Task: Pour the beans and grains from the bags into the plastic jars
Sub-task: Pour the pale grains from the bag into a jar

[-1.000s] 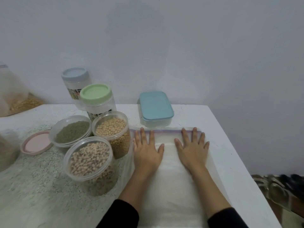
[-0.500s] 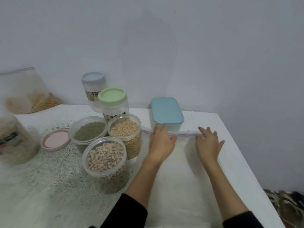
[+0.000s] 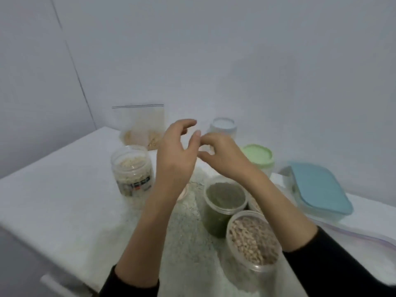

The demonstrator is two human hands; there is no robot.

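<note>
White table surface (image 3: 64, 189) fills the lower view, set against plain pale walls that meet in a corner at upper left. Fine spilled grains speckle the table between the jars.

Task items:
- A clear zip bag (image 3: 140, 125) stands upright at the back against the wall, its seal strip at the top; a small amount of tan beans lies at its bottom.
- An open labelled jar (image 3: 132, 170), just in front of the bag, holds pale grains nearly to the rim.
- An open jar of green beans (image 3: 224, 202) stands right of centre; an open jar of speckled beans (image 3: 252, 241) touches it on the near side.
- A green-lidded jar (image 3: 260, 156) and a pale-lidded jar (image 3: 225, 127) stand behind these.
- A flattened empty bag (image 3: 364, 236) lies at the right edge.

A blue-lidded box (image 3: 319, 187) sits on the table at right.

The left hand (image 3: 177, 155) is raised above the table, fingers loosely curved and spread, gripping nothing. The right hand (image 3: 222, 155) is raised beside it, fingers loosely bent, empty. The fingertips of the two hands nearly meet in front of the upright bag; neither hand touches a bag or jar. Both wrists show dark sleeves.
</note>
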